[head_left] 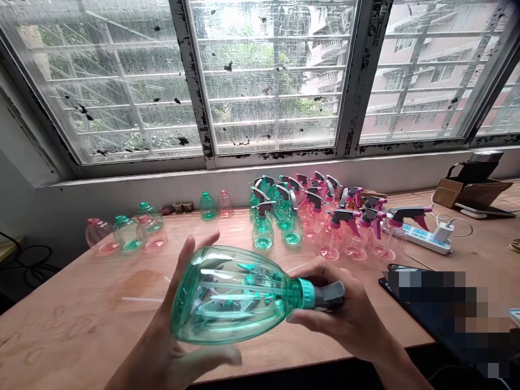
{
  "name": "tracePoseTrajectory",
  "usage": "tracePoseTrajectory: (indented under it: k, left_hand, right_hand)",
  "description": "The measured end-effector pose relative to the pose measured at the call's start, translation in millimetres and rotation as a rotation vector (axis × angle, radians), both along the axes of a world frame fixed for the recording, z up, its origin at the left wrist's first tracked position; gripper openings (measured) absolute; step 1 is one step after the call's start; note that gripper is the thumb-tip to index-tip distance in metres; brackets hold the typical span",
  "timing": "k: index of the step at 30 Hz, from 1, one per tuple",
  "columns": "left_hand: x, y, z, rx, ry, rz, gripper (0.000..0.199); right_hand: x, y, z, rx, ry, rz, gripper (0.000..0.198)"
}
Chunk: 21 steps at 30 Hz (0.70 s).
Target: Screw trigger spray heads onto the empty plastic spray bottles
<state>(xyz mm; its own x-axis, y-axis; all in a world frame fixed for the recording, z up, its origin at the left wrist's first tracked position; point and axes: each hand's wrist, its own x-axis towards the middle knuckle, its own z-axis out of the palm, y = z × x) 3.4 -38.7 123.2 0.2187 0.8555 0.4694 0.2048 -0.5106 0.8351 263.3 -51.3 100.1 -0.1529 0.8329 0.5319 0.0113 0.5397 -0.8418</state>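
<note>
A clear green spray bottle (231, 298) lies sideways in the air over the near part of the table. My right hand (345, 309) is closed around its neck at the turquoise collar and grey-black trigger head. A thin tube runs lengthwise inside it. Small green, dark and purple pieces show through the plastic; whether they are inside or behind, I cannot tell. At the bottle's base, my left hand (174, 336) is open, thumb and fingers spread around it; contact with the palm is hard to make out.
Several green spray bottles (263, 233) and pink ones (331, 241) with heads stand at the back. Headless bottles (129, 233) stand left. A loose tube (142, 299), a power strip (422, 238) and a dark device (430, 309) lie on the wooden table (60, 325).
</note>
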Motion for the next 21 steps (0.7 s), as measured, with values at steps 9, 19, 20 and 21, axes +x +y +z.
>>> tracePoseTrajectory:
  k: [9,19,20,21]
  left_hand:
    - [-5.5,1.4,1.4,-0.098,-0.022,0.008,0.119]
    - [0.2,11.5,18.0,-0.134,0.084,-0.195,0.078]
    - [-0.5,11.6,19.8,-0.130,0.105,-0.203,0.066]
    - [-2.2,11.8,20.1,-0.127,0.128,-0.208,0.057]
  right_hand:
    - [5.2,-1.6,-2.0,0.138,-0.163,-0.024,0.035]
    - [10.0,-1.7,4.2,0.384,-0.423,-0.137,0.043]
    - [11.2,-2.4,6.4,0.401,-0.446,-0.130,0.044]
    - [12.5,-3.5,8.5,0.406,-0.465,-0.126,0.044]
